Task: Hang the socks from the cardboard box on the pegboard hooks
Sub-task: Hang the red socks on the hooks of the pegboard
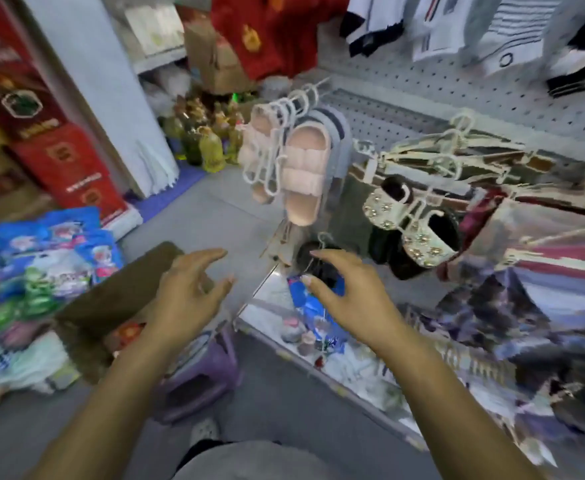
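Left hand (189, 289) spread wide, gripping nothing, above the brown flap of the cardboard box (121, 296). Right hand (350, 299) likewise loose-fingered and empty, in front of a blue packet (313, 306). Box contents too blurred to tell. Below the wrists, a purple stool (201, 375). Just beyond the fingers, beige slippers (305, 164) hanging on hooks. Farther up, socks (374, 19) hanging against the pegboard (422, 88).
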The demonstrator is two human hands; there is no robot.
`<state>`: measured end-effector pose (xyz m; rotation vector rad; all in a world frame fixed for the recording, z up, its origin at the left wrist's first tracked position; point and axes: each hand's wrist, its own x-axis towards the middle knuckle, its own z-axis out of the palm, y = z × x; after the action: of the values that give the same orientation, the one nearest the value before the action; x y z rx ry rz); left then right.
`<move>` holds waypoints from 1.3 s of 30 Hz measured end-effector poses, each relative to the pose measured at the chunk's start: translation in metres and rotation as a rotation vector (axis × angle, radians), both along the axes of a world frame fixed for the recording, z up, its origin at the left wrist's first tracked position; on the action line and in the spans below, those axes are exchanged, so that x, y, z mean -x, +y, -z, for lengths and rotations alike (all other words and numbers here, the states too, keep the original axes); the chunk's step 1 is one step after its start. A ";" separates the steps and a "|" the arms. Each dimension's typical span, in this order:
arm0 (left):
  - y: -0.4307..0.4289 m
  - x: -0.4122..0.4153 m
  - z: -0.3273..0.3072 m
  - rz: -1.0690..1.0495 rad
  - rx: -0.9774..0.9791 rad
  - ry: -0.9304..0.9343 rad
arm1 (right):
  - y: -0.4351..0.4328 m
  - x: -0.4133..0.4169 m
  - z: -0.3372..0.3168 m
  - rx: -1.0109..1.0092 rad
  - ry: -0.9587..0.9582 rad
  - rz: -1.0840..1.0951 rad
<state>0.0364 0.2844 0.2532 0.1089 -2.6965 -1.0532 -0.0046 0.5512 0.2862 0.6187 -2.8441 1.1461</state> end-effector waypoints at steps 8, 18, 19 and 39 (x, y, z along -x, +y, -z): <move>-0.174 -0.066 0.064 -0.337 0.112 -0.195 | -0.184 0.003 0.072 -0.032 -0.183 -0.214; -0.293 -0.116 0.171 -0.417 0.149 -0.645 | -0.315 0.025 0.163 -0.258 -0.422 -0.321; -0.296 -0.115 0.179 -0.412 0.140 -0.687 | -0.322 0.028 0.172 -0.269 -0.438 -0.332; -0.246 -0.052 0.301 -1.075 -0.497 -0.706 | -0.475 0.138 0.421 -0.712 -0.794 -0.641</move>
<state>0.0887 0.0383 -0.0479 2.0345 -2.0948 -1.3426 -0.1421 0.0758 -0.1347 1.4658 -3.9302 0.3433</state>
